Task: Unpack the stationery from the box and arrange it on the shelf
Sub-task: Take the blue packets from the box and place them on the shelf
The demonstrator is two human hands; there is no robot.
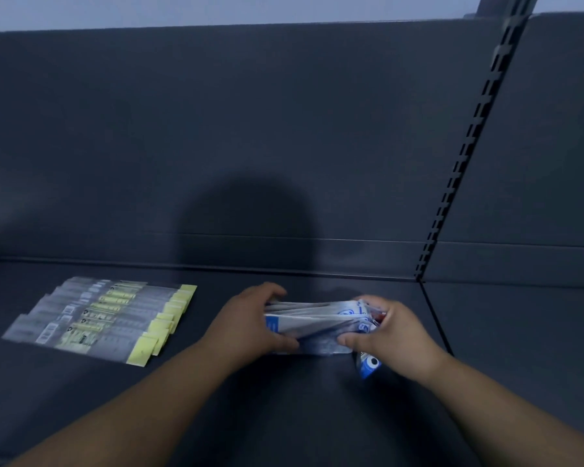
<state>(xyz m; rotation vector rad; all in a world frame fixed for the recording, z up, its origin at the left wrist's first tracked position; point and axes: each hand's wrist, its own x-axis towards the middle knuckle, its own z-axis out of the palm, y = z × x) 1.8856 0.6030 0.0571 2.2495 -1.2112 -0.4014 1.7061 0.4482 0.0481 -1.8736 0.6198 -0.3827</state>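
Both hands meet over the dark shelf, a little right of its middle, with a bundle of blue-and-white packets held between them. The left hand grips the bundle's left end, fingers curled over the far edge and thumb hooked along the near one; the right hand clasps the right end the same way, thumb pointing left along the near edge. The packets lie lengthwise from left to right and are fanned unevenly: their ends do not line up, and one blue-printed end pokes out below the right hand toward the near side. The bundle's underside sits at or just above the shelf surface (blur there makes it hard to say whether it touches). Well apart to the left, a set of clear sleeves with pale yellow ends lies flat on the shelf, overlapped like tiles in a slanted row, yellow ends pointing right and near. Behind everything rises the dark back panel, carrying a rounded shadow just above the hands. A slotted upright runs diagonally down the right side of the panel and meets the shelf at a seam far and right of the right hand — both bare forearms enter from the near edge
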